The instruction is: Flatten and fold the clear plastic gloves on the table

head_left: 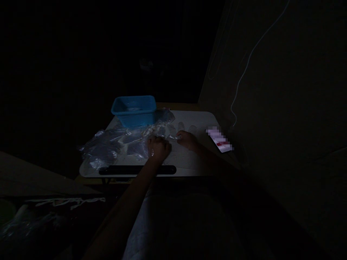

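Note:
My left hand (pixel 159 148) is closed over the middle of a white table (pixel 189 164), beside crumpled clear plastic. Whatever its curled fingers may hold is hidden. To its right, my right hand (pixel 187 141) pinches a thin, shiny strip of clear plastic (pixel 172 137) between thumb and fingers. Just beyond the hands lie small, rounded, see-through pieces (pixel 192 129), too dim to name. Clear plastic bags (pixel 101 148) are heaped on the left of the table, and a flat one (pixel 137 148) lies next to my left hand.
A blue plastic tub (pixel 139 117) stands at the back left, with something pale inside. On the right edge lies a phone (pixel 219 139) with a lit screen. A black strip (pixel 127 170) runs along the front edge. A white cable (pixel 249 57) hangs by the right wall. The surroundings are dark.

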`<move>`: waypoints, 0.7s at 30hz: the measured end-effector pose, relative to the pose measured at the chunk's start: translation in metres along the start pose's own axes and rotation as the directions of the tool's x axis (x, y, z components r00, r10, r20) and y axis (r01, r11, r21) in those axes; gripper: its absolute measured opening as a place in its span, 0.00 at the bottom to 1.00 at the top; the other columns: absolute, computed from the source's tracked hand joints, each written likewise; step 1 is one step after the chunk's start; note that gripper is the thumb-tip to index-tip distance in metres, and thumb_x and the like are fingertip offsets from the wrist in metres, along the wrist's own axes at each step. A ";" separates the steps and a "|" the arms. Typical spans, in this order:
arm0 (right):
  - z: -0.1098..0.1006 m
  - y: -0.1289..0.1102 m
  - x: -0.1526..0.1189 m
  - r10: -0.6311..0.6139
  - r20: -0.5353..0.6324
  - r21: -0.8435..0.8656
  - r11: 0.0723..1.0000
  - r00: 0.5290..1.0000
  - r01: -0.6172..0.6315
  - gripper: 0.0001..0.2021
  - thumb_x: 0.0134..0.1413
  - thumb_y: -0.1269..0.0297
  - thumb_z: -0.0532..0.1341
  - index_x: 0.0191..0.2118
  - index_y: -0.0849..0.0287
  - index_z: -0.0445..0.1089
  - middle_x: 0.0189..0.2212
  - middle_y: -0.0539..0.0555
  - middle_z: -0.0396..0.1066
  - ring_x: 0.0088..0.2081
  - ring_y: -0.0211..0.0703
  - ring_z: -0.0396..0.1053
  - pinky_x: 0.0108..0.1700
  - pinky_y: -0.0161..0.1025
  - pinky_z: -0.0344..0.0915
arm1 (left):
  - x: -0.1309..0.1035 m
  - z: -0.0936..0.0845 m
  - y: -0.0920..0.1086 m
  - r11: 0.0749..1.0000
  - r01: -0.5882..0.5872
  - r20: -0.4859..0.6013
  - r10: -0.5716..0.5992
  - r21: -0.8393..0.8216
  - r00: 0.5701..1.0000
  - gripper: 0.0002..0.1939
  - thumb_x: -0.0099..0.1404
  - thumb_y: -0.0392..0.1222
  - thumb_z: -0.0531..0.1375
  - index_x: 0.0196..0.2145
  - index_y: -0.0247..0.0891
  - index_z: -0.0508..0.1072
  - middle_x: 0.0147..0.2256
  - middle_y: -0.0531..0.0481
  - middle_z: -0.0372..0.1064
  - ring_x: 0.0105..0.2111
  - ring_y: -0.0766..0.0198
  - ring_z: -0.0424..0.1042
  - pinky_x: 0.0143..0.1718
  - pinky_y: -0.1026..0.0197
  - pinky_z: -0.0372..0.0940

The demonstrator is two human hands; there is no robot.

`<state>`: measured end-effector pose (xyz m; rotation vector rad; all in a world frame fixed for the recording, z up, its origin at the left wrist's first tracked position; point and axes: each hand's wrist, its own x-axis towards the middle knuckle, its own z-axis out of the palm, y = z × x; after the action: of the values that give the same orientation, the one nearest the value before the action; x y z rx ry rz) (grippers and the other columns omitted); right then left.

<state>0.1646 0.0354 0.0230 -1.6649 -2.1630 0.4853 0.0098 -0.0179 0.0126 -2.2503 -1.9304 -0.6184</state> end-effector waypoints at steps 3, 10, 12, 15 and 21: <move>0.000 0.002 0.000 -0.006 0.004 -0.029 1.000 1.000 0.006 0.15 0.43 0.66 0.59 0.41 0.53 0.67 0.30 0.48 0.71 0.29 0.37 0.66 0.28 0.32 0.56 | 0.000 0.000 0.000 0.998 -0.066 0.013 0.066 0.001 0.998 0.18 0.58 0.45 0.50 0.41 0.38 0.72 0.40 0.41 0.68 0.43 0.49 0.60 0.42 0.49 0.52; 0.004 0.001 0.002 0.000 0.008 0.004 1.000 1.000 0.000 0.14 0.44 0.69 0.59 0.40 0.53 0.68 0.30 0.47 0.71 0.30 0.37 0.66 0.30 0.31 0.57 | 0.002 0.002 0.002 0.990 -0.140 0.017 0.140 0.025 0.990 0.22 0.57 0.44 0.51 0.50 0.39 0.65 0.53 0.42 0.58 0.51 0.46 0.53 0.46 0.47 0.50; 0.004 0.001 0.001 0.007 0.013 -0.003 1.000 1.000 -0.007 0.14 0.44 0.69 0.59 0.41 0.52 0.68 0.30 0.47 0.71 0.30 0.37 0.66 0.29 0.31 0.57 | 0.002 0.003 0.001 0.992 -0.125 0.007 0.125 0.022 0.992 0.19 0.57 0.43 0.51 0.45 0.37 0.69 0.51 0.42 0.61 0.50 0.47 0.54 0.45 0.48 0.51; -0.001 0.000 0.000 0.006 0.039 -0.051 0.999 0.999 -0.004 0.14 0.45 0.65 0.59 0.41 0.51 0.69 0.30 0.47 0.71 0.30 0.38 0.66 0.30 0.32 0.57 | 0.001 0.004 0.000 0.992 -0.128 0.011 0.128 0.013 0.992 0.14 0.57 0.43 0.50 0.35 0.37 0.73 0.42 0.41 0.67 0.46 0.47 0.58 0.42 0.49 0.53; -0.009 -0.009 0.001 -0.231 -0.037 -0.282 0.936 0.972 0.212 0.11 0.52 0.64 0.54 0.38 0.54 0.72 0.40 0.54 0.70 0.43 0.44 0.64 0.42 0.38 0.57 | 0.001 0.004 0.000 0.991 -0.134 0.006 0.134 0.020 0.991 0.14 0.58 0.43 0.49 0.28 0.37 0.73 0.34 0.42 0.69 0.41 0.50 0.61 0.39 0.49 0.54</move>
<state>0.1612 0.0343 0.0351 -1.5147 -2.4161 0.0607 0.0108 -0.0161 0.0094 -2.3465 -1.7608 -0.5744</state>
